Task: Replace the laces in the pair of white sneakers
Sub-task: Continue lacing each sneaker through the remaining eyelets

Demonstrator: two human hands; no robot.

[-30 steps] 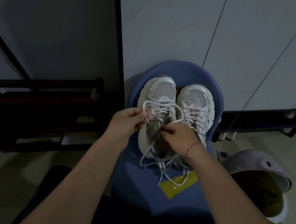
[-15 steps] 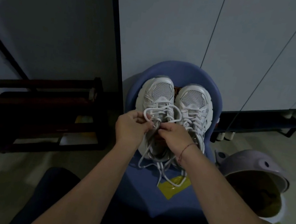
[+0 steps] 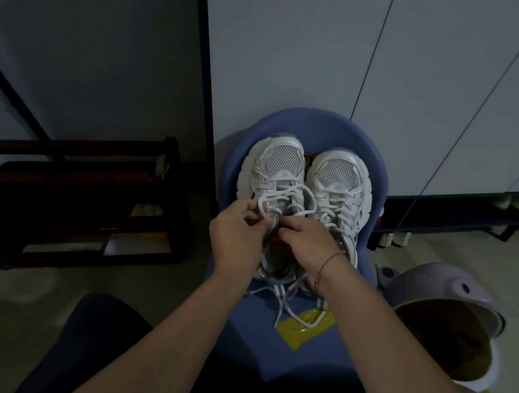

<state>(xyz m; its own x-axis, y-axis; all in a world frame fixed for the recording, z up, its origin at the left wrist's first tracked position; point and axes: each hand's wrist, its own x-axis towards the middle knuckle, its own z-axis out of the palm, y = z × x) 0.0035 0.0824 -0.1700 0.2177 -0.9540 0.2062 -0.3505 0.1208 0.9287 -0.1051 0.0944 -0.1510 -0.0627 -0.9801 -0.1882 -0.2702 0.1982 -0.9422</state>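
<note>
Two sneakers (image 3: pixel 338 181) side by side on chair (image 3: pixel 263 336), toes toward wall. Both look laced; on the one under the hands, lace (image 3: pixel 288 197) slack near top, ends trailing on seat. Tightening and tying probably left. Left hand (image 3: pixel 238 237) pinches lace loop. Right hand (image 3: pixel 308 245) curled on lace just beside it, over tongue.

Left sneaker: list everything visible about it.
The left sneaker is white, with mesh toe panel and thick pale sole. It sits flat on the blue chair, toe away from the person, beside the other sneaker. A white lace loops loosely across its front; left hand and right hand pinch it near the tongue.
</note>
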